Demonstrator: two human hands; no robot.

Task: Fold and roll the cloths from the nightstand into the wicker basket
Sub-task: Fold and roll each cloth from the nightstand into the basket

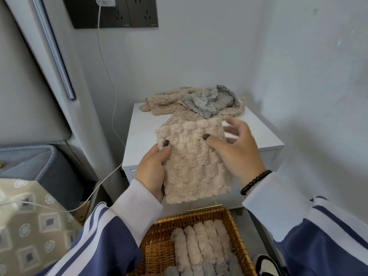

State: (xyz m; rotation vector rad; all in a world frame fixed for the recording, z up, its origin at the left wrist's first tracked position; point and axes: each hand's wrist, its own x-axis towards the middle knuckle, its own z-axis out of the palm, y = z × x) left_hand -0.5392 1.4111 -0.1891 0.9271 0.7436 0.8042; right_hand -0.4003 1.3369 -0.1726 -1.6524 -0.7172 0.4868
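**Squaring the fold before we roll**

We have a beige fleece cloth (196, 162) held up in the air, between the white nightstand (256, 132) on the far side and the wicker basket (235, 226) on the near side. Our left hand (153, 168) grips its left edge, thumb on the front and fingers curled behind. Our right hand (235, 150) presses its thumb onto the front of the cloth near the upper right, while its fingers are spread loose and blurred; we cannot tell whether they touch the cloth.

We judge the cloth to be already doubled into a tall panel, so the step in hand is tidying that fold and starting the roll. To do it well, we should line up the edges before turning anything, since plush fleece tends to slide on itself. Then we start from one short end, keep the first turn tight with both thumbs, and hold even tension across the width so the roll does not cone.

The rolled cloths (201, 246) in the basket lie side by side, so ours should match their thickness. A heap of beige and grey cloths (199, 104) waits at the far side of the nightstand top.
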